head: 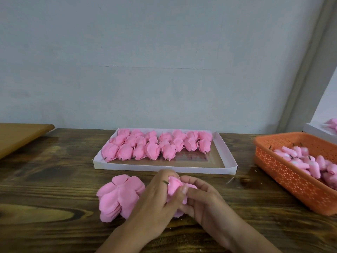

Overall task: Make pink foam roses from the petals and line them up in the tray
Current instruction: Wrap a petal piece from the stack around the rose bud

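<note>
Two hands meet at the near centre of the dark wooden worktop (54, 179), and I see both working one pink foam rose (174, 186) held just above the surface. The left hand (156, 201) curls its fingers (165, 175) over the top and left side of the rose; a short dark stem (166, 182) pokes out between them. The right hand (202, 199) cups the rose from the right, thumb pressed on the petals and the remaining fingers curled beneath. Both hands have firm hold of it.

Just left of the hands, touching the left wrist area, I note a stack of loose pink petals (118, 196) lying flat on the worktop.

Behind the hands sits a shallow white tray (226, 152). Finished roses (156, 146) fill its far portion in roughly three rows, stems toward me; the near strip of the tray floor is bare.

At the right edge stands an orange perforated basket (284, 172) holding pink rose buds (308, 161) with dark stems. Beyond it, a white box (313, 131) shows more pink pieces. A lighter wooden board (20, 136) lies at far left.

I find no brand, label or legible writing on any item.
</note>
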The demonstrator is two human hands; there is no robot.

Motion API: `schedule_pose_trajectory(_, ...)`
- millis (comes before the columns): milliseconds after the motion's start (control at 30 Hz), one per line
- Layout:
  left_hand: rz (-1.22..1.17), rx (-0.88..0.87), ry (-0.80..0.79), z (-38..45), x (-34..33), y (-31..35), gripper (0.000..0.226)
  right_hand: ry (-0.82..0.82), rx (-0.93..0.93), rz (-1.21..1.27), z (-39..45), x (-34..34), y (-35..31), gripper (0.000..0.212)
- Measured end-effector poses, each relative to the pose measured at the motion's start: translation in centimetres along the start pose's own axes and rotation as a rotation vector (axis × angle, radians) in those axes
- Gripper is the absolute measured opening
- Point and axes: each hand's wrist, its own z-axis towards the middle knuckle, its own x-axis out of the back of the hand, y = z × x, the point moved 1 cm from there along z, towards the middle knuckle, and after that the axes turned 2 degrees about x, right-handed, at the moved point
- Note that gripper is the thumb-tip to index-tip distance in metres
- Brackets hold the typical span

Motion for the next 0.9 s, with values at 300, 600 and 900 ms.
schedule_pose_trajectory(300,0.113,-0.015,-0.046,-0.2,0.0,0.0,0.039,0.131,0.198,-0.709,-0.9,0.1,-0.9,0.030)
schedule_pose_trajectory(600,0.252,-0.199,-0.211,-0.1,-0.3,1.1,0.015,-0.015,0.602,-1.000,-1.5,-0.6,-0.9,0.030)
schedule_pose_trajectory(900,0.380,-0.179,-0.215,0.2,-0.7,0.1,0.023,0.001,0.569,-1.033,-1.0,-0.1,-1.1,0.032)
